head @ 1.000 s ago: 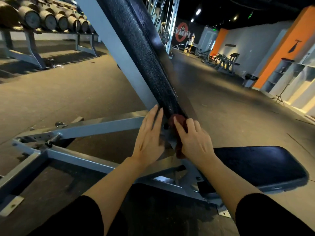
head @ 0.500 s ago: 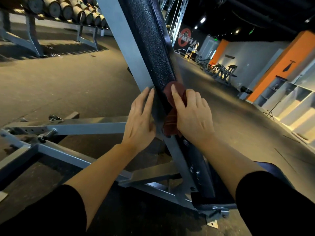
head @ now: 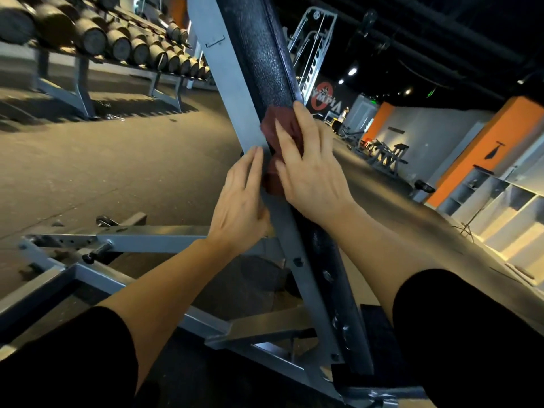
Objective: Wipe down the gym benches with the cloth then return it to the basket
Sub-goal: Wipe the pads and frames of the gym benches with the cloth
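Observation:
An adjustable gym bench stands in front of me with its black padded backrest [head: 259,54] raised steeply on a grey steel frame [head: 232,92]. My right hand [head: 309,169] presses a dark red cloth [head: 278,128] flat against the side edge of the black pad, about halfway up. My left hand [head: 241,201] rests with straight fingers on the grey steel rail just left of the cloth, holding nothing. The bench seat [head: 379,328] shows only as a dark strip at the lower right. No basket is in view.
A long rack of dumbbells [head: 117,39] runs along the back left. The bench's grey base rails [head: 132,240] spread over the dark rubber floor to the left. Other benches [head: 385,151] stand far right, with white shelving [head: 500,207] and an orange wall beyond.
Both hands have slid upward along the backrest edge, the right hand carrying the red cloth up the pad. My view has tilted up with them.

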Tool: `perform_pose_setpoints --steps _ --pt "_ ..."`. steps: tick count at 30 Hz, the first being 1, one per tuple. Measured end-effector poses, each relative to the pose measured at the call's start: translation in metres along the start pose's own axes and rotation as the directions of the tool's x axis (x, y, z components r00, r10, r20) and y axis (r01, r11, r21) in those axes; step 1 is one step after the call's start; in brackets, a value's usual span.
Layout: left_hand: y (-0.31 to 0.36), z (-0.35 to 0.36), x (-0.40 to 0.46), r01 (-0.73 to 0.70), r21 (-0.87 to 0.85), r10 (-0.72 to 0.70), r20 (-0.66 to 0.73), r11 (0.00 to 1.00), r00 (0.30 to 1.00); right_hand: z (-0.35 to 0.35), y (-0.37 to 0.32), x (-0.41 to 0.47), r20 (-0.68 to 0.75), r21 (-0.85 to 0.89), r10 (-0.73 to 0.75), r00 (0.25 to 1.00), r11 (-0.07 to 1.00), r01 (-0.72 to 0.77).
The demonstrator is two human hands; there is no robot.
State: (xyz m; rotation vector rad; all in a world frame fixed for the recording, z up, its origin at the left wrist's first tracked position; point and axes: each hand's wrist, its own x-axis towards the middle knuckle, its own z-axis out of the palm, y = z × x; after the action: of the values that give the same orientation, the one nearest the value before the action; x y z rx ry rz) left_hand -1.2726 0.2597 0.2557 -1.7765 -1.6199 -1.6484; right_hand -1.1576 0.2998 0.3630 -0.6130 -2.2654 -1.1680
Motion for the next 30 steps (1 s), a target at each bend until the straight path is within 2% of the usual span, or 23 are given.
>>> perform_pose_setpoints --steps 2,4,9,15,18,20,22,24,27,30 --pt "-0.002 -0.002 0.003 0.008 0.014 -0.008 0.005 1.0 1.0 0.006 0.004 0.005 0.119 -0.072 -0.04 0.992 0.996 0.048" --pt "-0.004 -0.002 0.005 0.018 0.017 -0.018 0.031 1.0 0.999 0.011 0.008 0.0 0.175 -0.104 -0.047 0.983 0.992 0.066" --pt "-0.002 0.007 0.001 0.017 0.011 -0.018 0.09 1.0 0.996 0.038 0.01 -0.033 0.329 -0.103 -0.059 0.942 0.99 0.098" --pt "0.001 0.014 -0.012 -0.05 0.064 0.035 0.216 0.997 0.976 0.027 0.014 -0.126 0.401 -0.073 -0.092 0.912 0.989 0.132" --pt "0.0 0.017 -0.019 -0.07 0.064 0.05 0.268 0.995 0.962 0.013 0.014 -0.14 0.369 -0.077 -0.078 0.926 0.991 0.114" --pt "0.0 0.018 -0.02 -0.073 0.048 0.058 0.272 0.996 0.961 0.005 0.013 -0.127 0.286 -0.077 -0.102 0.953 0.989 0.129" --pt "0.003 0.02 -0.02 -0.059 0.02 0.052 0.233 0.998 0.971 0.0 0.01 -0.095 0.161 -0.075 -0.086 0.983 0.992 0.099" --pt "0.006 0.02 -0.02 -0.008 -0.007 0.009 0.151 1.0 0.988 -0.001 0.005 -0.057 0.047 -0.052 -0.009 0.999 0.999 0.012" --pt "0.006 0.022 -0.018 0.025 -0.015 -0.024 0.042 1.0 0.999 0.011 -0.002 -0.019 -0.003 -0.089 0.015 1.0 0.996 -0.015" --pt "0.003 0.028 -0.017 0.0 0.012 -0.001 0.059 1.0 0.998 0.026 0.001 -0.024 -0.041 -0.154 -0.047 0.998 0.987 0.04"
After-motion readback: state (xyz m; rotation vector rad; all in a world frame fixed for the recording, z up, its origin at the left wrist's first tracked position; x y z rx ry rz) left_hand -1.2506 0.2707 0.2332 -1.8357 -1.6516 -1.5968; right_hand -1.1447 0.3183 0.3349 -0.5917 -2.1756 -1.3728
